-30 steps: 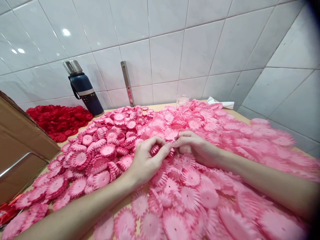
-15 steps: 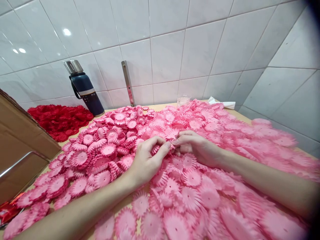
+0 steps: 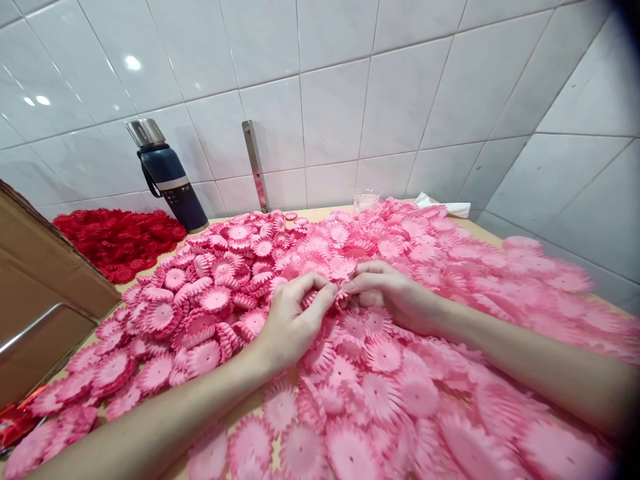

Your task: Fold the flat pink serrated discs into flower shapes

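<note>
Fingers (image 3: 324, 301) of both hands were drawn together low over the middle of a wide heap of pink discs (image 3: 215, 298). The left hand (image 3: 293, 320) had its thumb and forefinger pinched on a small pink piece (image 3: 342, 292), and the right hand (image 3: 395, 297) pinched the same bit from the other side, its remaining fingers curled under. The piece sat in the narrow gap between the two sets of fingertips, mostly hidden by them, so whether it was one disc or several could not be told. More fringed pink edges showed through the loop of the left thumb and forefinger.

The discs, round with toothed rims, spread over most of the bench (image 3: 481, 235), tightly piled to the left and looser and flatter toward the right. At the far left lay a red heap (image 3: 117, 245), with a dark blue bottle (image 3: 175, 183) standing just beside it, near the tiled wall (image 3: 335, 110). A clear cup (image 3: 367, 199) and a white tissue (image 3: 445, 205) sat along the back edge; a cardboard box (image 3: 47, 293) stood at the near left.
</note>
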`<state>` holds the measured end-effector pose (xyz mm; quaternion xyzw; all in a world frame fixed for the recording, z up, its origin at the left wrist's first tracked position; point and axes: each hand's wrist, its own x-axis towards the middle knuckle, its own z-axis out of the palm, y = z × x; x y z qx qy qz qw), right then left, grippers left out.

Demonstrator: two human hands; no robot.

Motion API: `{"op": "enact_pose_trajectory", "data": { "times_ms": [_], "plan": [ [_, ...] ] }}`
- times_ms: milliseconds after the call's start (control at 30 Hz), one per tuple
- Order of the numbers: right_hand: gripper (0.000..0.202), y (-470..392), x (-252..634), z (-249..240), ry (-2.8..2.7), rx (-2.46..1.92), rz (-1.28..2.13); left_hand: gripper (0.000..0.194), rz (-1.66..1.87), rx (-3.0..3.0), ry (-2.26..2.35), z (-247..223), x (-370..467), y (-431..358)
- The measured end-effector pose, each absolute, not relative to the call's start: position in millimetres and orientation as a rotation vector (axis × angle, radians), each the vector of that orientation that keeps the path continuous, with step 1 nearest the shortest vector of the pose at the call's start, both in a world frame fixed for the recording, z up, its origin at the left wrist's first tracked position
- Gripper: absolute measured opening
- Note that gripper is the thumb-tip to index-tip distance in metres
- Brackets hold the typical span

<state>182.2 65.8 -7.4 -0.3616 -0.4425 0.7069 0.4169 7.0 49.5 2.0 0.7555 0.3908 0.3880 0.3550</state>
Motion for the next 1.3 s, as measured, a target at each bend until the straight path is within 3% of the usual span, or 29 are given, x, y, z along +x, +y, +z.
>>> {"op": "enact_pose_trajectory", "data": {
  "times_ms": [200, 1300],
  "plan": [
    [0.028, 65.1, 182.5, -9.6, -1.222, -0.928, 1.696, 0.023, 1.019, 1.921, 1.003, 2.6, 6.8, 48.7],
    [0.021, 64.7, 180.3, -4.5, -1.164, -0.928, 1.718, 0.022, 1.01, 1.933, 0.979, 1.0, 6.9, 50.1]
  ]
}}
